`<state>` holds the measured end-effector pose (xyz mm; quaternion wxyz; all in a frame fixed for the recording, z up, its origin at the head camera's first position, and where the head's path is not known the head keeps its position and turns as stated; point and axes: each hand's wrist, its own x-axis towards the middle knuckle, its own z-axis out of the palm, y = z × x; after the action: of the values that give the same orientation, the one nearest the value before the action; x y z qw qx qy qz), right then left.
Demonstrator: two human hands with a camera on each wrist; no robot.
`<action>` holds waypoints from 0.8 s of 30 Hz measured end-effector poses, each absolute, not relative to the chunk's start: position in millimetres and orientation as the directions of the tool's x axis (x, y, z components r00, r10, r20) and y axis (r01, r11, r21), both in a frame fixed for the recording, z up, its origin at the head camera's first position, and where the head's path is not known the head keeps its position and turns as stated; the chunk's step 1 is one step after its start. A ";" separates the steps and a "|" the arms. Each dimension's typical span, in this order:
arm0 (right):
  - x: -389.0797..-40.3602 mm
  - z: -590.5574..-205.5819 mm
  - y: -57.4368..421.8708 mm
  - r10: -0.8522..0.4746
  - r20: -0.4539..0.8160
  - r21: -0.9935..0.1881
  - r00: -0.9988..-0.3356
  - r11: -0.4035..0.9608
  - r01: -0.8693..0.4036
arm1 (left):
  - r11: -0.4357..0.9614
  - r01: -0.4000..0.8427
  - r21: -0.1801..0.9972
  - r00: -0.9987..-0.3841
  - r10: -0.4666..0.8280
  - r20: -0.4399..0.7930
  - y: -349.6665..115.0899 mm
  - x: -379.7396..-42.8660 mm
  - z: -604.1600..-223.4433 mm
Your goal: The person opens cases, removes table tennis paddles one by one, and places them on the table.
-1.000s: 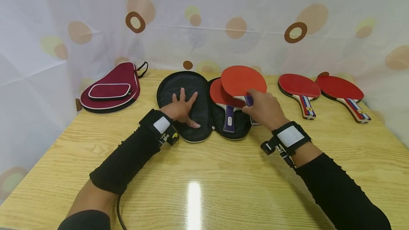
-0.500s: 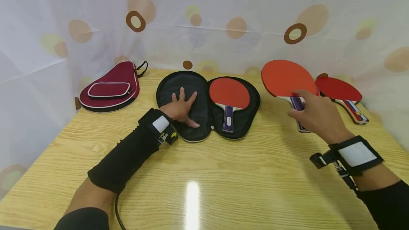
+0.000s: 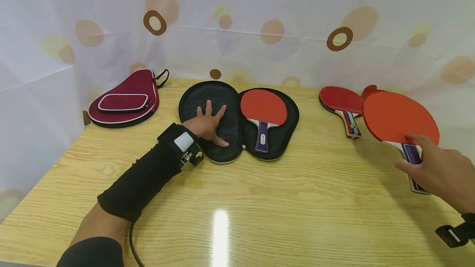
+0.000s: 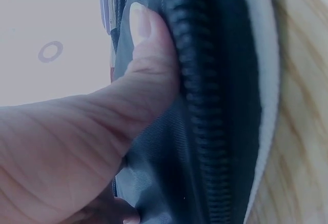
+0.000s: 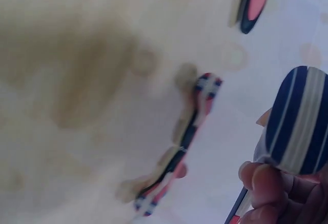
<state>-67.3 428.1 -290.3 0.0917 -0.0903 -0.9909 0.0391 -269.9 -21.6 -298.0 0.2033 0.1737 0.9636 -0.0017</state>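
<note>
My left hand (image 3: 205,126) lies with fingers spread on the left half of an unzipped black paddle case (image 3: 231,127). In the left wrist view its thumb (image 4: 154,49) rests on the cloth beside the zipper (image 4: 197,96). A table tennis paddle (image 3: 263,106) with orange-red rubber and a purple handle lies in the case's right half. At the far right my right hand (image 3: 441,168) grips a matching paddle (image 3: 397,114), held above the table. Its striped handle end (image 5: 302,121) shows over the curled fingers (image 5: 266,188) in the right wrist view.
A maroon paddle case (image 3: 126,102) with a front pocket and black strap lies back left. Red paddles with striped handles (image 3: 341,100) lie back right, one (image 3: 371,90) mostly behind the held paddle. A patterned curtain (image 3: 237,24) closes off the table's back.
My right hand has carried its paddle rightward from over the open case to the table's right side, uncovering the paddle in the case. The left hand has stayed in place.
</note>
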 end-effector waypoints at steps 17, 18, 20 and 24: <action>-7.1 -352.2 483.2 0.163 0.201 -0.203 -0.966 0.972 0.122 | 0.934 0.350 0.070 -0.853 0.349 -0.389 -21.7 -270.4 -296.9; -7.3 -352.9 484.5 0.160 0.197 -0.208 -0.967 0.971 0.118 | 0.934 0.351 0.070 -0.853 0.349 -0.388 -21.7 -270.5 -296.9; -7.8 -354.1 486.7 0.158 0.184 -0.209 -0.970 0.971 0.118 | 0.934 0.351 0.068 -0.853 0.349 -0.388 -21.8 -270.3 -297.0; -7.9 -354.0 488.7 0.152 0.164 -0.199 -0.975 0.973 0.118 | 0.935 0.350 0.060 -0.853 0.345 -0.392 -21.5 -269.9 -296.9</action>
<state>-7.9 488.7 -354.0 0.0895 -0.0683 -0.9891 0.0946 -269.9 -21.5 -296.9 0.2023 0.1806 0.9625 -0.0069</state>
